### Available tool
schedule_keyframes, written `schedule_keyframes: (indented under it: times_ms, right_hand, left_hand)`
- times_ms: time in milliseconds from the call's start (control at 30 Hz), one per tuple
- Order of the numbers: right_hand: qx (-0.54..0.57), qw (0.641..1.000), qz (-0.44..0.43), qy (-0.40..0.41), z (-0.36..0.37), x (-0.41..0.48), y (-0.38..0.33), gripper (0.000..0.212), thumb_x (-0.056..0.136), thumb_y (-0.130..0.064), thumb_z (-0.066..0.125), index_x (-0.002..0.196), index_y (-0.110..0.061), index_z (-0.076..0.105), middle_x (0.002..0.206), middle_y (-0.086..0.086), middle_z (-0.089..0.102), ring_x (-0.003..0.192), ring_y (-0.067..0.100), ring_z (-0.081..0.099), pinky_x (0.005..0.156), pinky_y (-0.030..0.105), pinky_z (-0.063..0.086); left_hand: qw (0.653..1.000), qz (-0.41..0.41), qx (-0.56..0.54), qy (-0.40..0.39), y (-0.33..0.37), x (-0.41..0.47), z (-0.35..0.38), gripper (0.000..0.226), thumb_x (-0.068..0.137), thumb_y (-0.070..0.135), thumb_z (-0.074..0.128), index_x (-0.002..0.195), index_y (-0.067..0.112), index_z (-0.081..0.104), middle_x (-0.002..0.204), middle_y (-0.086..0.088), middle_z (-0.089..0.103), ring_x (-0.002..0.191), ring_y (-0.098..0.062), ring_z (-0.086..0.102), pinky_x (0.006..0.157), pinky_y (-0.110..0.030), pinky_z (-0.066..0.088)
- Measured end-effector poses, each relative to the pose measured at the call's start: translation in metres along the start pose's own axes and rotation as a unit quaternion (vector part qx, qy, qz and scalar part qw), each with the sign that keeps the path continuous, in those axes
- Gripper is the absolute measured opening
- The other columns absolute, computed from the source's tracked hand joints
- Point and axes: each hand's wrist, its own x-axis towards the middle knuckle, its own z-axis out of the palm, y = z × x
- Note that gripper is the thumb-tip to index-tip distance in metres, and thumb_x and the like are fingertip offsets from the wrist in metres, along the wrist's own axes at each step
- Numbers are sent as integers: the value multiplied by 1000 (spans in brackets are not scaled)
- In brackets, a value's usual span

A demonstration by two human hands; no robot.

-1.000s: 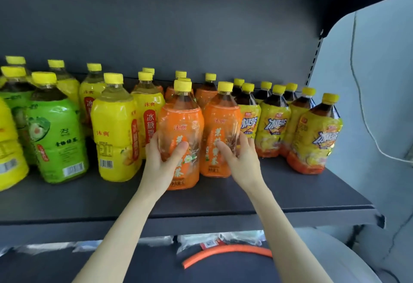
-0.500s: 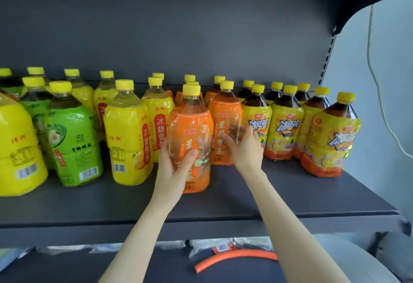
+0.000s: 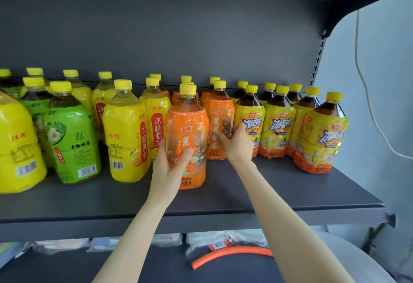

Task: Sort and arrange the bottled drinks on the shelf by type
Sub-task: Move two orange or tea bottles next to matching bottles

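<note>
The front orange bottle (image 3: 186, 139), a clear plastic bottle in a glossy orange shrink sleeve with a yellow screw cap, stands upright on the dark grey metal shelf (image 3: 268, 193), forward of its row. It looks full, so it will likely feel heavy. The walls should be stiff enough to grip yet give a little, and the shiny sleeve may be slippery. The best hold is probably round the mid body, or under the cap for a lift.

The left hand (image 3: 169, 166) is clamped on it there, thumb across the label and fingers wrapped behind its left side.

At 1 o'clock the second orange bottle (image 3: 218, 124), of the same kind, stands further back. The right hand (image 3: 239, 146) grips its lower right side, fingers across the label.

At 9 o'clock stand yellow-sleeved bottles (image 3: 126, 133) of pale drink, and beyond them green-labelled bottles (image 3: 71, 139). At 3 o'clock is a group of dark tea bottles (image 3: 277, 126) in yellow and orange sleeves. At 6 o'clock, below the shelf, lies a curved orange foam tube (image 3: 232, 253).
</note>
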Motion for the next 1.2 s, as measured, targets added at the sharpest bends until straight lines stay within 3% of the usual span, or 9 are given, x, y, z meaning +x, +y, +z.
schedule_keyframes:
  times_ms: [100, 267, 433, 633, 733, 833, 933, 1033, 1200]
  right_hand:
    - [-9, 1000, -8, -5, -1, 2, 0, 46, 86, -41, 68, 107, -5, 47, 105, 13, 64, 96, 32, 61, 69, 32, 35]
    - [-16, 1000, -5, -16, -1, 7, -1, 46, 85, -40, 68, 108, -5, 49, 107, 14, 65, 98, 33, 61, 74, 36, 40]
    - [53, 997, -13, -50, -10, -3, 4, 45, 87, -39, 67, 113, -5, 53, 98, 5, 61, 87, 22, 58, 69, 28, 39]
    - [311, 943, -14, -114, -31, -27, 5, 38, 95, -49, 49, 112, -18, 63, 105, -3, 70, 96, 16, 68, 84, 33, 55]
    - [377, 912, -5, -163, -45, -34, 9, 41, 94, -51, 46, 118, -22, 62, 109, -9, 69, 102, 10, 66, 83, 25, 54]
    - [359, 915, -35, -181, -52, -35, 17, 30, 92, -35, 59, 119, -25, 54, 109, -9, 67, 94, -5, 65, 77, 15, 52]
    - [355, 916, -53, -181, -51, -33, 21, 36, 94, -17, 58, 126, -27, 44, 103, -18, 59, 78, -21, 60, 63, 4, 47]
    - [351, 916, -56, -186, -46, -29, 23, 34, 96, -20, 54, 126, -30, 41, 108, -20, 60, 86, -19, 61, 67, 6, 49]
    - [357, 907, -49, -216, -37, -22, 29, 44, 99, -28, 48, 142, -23, 38, 131, -4, 59, 111, 2, 61, 79, 15, 53]
  left_hand:
    - [1000, 1, -14, -4, 3, -2, -1, 78, 74, 57, 58, 142, 33, 29, 133, 12, 45, 124, -10, 44, 88, -21, 43]
    - [1000, -1, -10, -3, 6, -3, 0, 79, 73, 54, 55, 143, 31, 27, 135, 11, 44, 123, -9, 44, 82, -15, 41]
    - [1000, -15, 25, -2, 1, -1, 0, 84, 70, 67, 57, 143, 38, 25, 138, 10, 36, 127, -9, 38, 101, -35, 41]
    - [996, -10, 72, -55, 9, -4, 12, 76, 80, 52, 59, 144, 34, 23, 127, 7, 25, 117, -6, 31, 94, -25, 33]
    - [993, 7, 85, -87, 9, 2, 24, 63, 84, 45, 59, 139, 33, 31, 125, 7, 34, 109, -5, 41, 92, -25, 38]
    - [991, 15, 87, -102, 6, 12, 37, 63, 82, 49, 60, 138, 30, 36, 130, 4, 46, 114, -9, 50, 97, -33, 44]
    - [987, 7, 77, -138, 5, 22, 46, 58, 86, 46, 58, 138, 31, 36, 133, 2, 49, 119, -13, 50, 100, -39, 45]
    - [982, -3, 64, -177, 5, 29, 49, 57, 90, 42, 54, 140, 35, 28, 139, 4, 44, 125, -12, 45, 103, -37, 41]
    - [975, -25, 46, -215, 1, 31, 50, 72, 91, 41, 51, 149, 30, 10, 147, 9, 35, 131, -9, 38, 103, -29, 37]
